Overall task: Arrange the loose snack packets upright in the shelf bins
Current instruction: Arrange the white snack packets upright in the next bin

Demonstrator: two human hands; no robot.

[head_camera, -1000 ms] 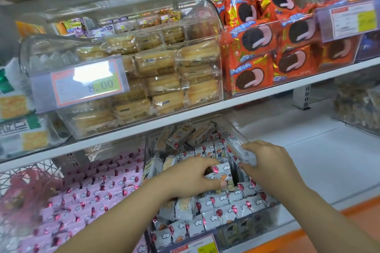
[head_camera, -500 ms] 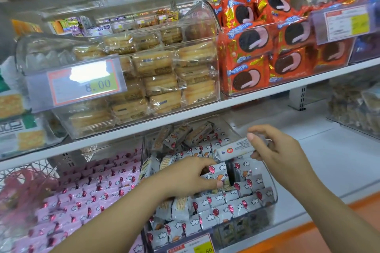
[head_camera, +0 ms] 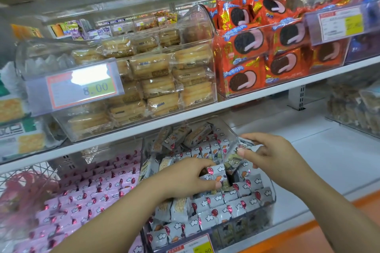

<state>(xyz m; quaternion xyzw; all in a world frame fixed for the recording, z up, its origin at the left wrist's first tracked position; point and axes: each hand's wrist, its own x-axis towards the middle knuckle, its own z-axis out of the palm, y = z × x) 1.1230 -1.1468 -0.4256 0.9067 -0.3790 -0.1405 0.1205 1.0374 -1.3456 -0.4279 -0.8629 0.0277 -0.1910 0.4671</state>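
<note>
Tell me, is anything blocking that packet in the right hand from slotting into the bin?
Nothing visible. The right hand pinches the packet just above a dark gap in the bin, and the left hand holds the neighbouring packets aside.

1. The price tag (head_camera: 191,247) at the clear bin's (head_camera: 271,201) front was cut off by the lower edge.
2. Left of the clear bin, pink packets (head_camera: 82,201) were blurred.
3. Over the clear bin, a loose packet (head_camera: 234,160) was partly hidden by the right hand (head_camera: 273,156).
</note>
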